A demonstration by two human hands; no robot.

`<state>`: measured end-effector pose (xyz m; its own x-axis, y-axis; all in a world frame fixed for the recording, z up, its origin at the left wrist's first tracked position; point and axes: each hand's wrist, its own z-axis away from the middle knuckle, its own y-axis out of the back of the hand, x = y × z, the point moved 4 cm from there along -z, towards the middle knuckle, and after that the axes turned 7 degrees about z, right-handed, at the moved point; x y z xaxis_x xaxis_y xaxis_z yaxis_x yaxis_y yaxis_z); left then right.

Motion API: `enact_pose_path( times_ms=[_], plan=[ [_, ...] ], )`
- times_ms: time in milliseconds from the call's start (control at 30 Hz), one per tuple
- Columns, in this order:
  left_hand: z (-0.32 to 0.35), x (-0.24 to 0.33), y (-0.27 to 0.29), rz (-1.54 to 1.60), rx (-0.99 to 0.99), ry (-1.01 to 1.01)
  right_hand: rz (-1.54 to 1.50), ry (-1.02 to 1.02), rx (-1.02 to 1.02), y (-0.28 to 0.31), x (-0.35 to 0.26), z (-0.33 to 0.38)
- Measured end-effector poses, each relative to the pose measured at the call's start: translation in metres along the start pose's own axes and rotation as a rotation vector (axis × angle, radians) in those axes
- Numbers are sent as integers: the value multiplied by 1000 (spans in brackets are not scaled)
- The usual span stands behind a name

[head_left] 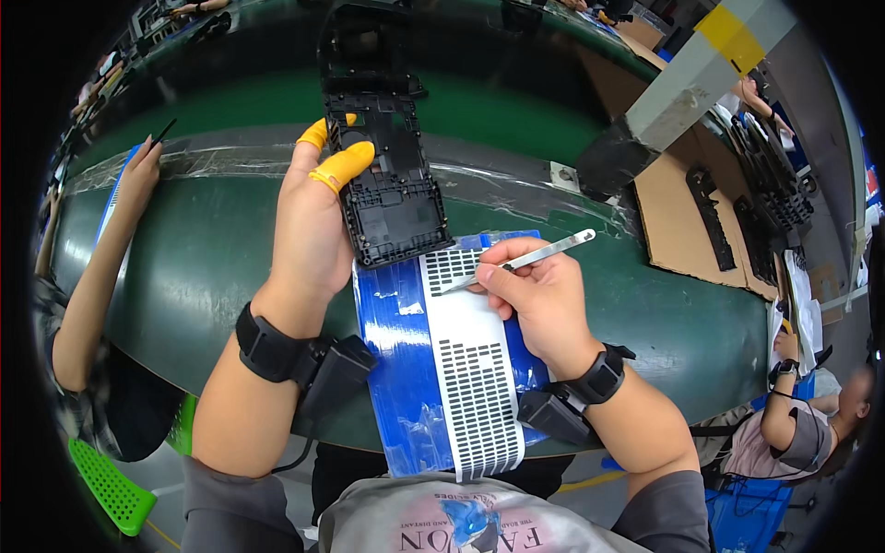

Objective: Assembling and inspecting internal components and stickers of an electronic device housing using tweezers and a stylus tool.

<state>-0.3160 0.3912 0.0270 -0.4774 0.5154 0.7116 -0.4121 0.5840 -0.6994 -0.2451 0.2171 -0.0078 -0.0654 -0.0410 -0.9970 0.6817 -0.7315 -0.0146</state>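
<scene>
Evidently for access, left hand (313,221) grips black plastic housing (396,218), inner face up, near blue film-wrapped board's (392,318) far edge | right hand (544,300) pinches slim silver tweezers (556,247), tips at white sheet of black rectangles (468,321), likely for precision

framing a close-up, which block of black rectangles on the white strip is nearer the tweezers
The upper block, beside the tweezers in the right hand; the lower, larger block sits nearer the shirt, past a blank stretch.

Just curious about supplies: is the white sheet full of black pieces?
Only partly full: the sheet shows a bare band between groups of black pieces.
</scene>
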Motion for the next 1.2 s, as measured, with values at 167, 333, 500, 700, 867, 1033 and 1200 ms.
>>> enact_pose_path(
  times_ms=[167,333,500,700,867,1033,1200],
  plan=[
    [2,3,-4,75,32,-114,18,-27,12,1,2,-2],
    [4,3,-5,143,-2,-153,31,5,15,-1,-2,2],
    [17,-18,-10,176,-60,-14,-75,5,3,4,-19,17],
    [50,-43,-30,276,-135,407,-148,152,65,20,-43,39],
    [51,-46,-34,233,-168,438,-156,146,2,18,-39,35],
    [57,-47,-37,259,-212,466,-199,96,7,17,-34,34],
    [57,-45,-37,239,-209,450,-201,95,-3,18,-32,34]
  ],
)
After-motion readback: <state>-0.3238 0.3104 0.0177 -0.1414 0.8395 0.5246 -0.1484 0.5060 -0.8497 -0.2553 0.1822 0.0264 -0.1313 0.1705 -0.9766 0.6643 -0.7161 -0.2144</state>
